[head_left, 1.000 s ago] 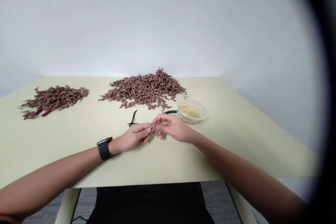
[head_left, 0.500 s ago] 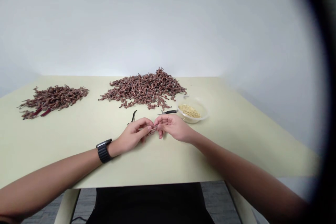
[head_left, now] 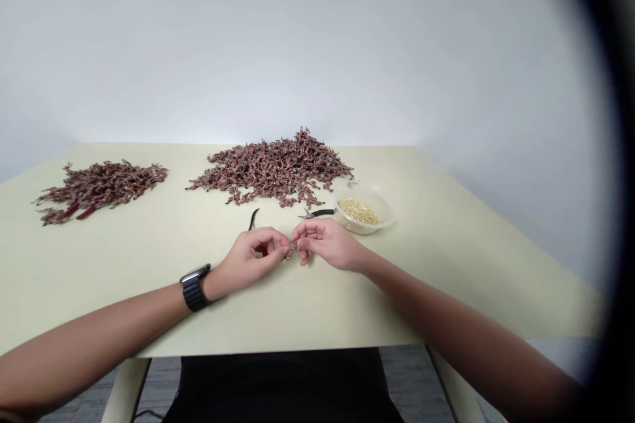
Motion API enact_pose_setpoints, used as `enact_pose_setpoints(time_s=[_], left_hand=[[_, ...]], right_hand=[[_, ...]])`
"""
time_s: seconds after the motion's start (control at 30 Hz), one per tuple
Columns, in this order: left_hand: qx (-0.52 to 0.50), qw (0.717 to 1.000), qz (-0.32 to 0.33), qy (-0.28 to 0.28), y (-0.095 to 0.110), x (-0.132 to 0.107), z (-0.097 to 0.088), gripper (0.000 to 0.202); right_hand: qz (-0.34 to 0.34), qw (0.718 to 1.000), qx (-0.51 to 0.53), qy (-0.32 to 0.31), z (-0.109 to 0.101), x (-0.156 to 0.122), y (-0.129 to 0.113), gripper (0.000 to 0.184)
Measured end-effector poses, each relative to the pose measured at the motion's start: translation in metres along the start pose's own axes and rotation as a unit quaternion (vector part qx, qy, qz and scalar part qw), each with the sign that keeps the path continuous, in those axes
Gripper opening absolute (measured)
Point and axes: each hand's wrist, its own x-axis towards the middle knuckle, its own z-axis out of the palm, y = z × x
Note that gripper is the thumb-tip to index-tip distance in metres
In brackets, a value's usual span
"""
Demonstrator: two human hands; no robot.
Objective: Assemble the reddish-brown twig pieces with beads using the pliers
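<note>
Low over the table, my left hand and my right hand meet fingertip to fingertip. Between them is a small reddish-brown twisted piece, pinched by both; the fingers cover most of it, and its exact kind is too small to make out. It resembles the pieces in the large heap behind the hands. Dark-handled pliers lie just beyond my right hand. A second dark curved tool handle sticks out behind my left hand, its other end hidden.
A clear plastic bowl with small gold-coloured bits stands right of the pliers. At the left lies a smaller brown pile with two dark red handles at its front. The pale yellow table meets a white wall at the back.
My left hand has shifted slightly down, its wrist turned a little, and its fingers have curled closer to the small piece. My right hand has barely moved.
</note>
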Motion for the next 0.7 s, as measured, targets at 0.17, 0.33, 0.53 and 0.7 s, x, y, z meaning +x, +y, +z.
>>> enact_pose_setpoints(time_s=[0.17, 0.33, 0.53, 0.7], left_hand=[[0.004, 1.000, 0.013, 0.000, -0.001, 0.000, 0.001, 0.026], [0.053, 0.995, 0.080, -0.007, 0.001, -0.001, -0.001, 0.017], [0.274, 0.912, 0.305, -0.022, -0.003, -0.003, -0.010, 0.017], [0.305, 0.904, 0.301, -0.003, -0.004, -0.003, -0.013, 0.019]], right_hand=[[0.006, 1.000, 0.012, 0.004, 0.001, 0.002, 0.002, 0.013], [0.027, 0.999, 0.027, 0.011, 0.007, 0.003, 0.003, 0.020], [0.049, 0.994, 0.095, -0.013, 0.009, 0.002, 0.006, 0.029], [0.060, 0.991, 0.121, -0.001, 0.007, 0.002, 0.007, 0.033]])
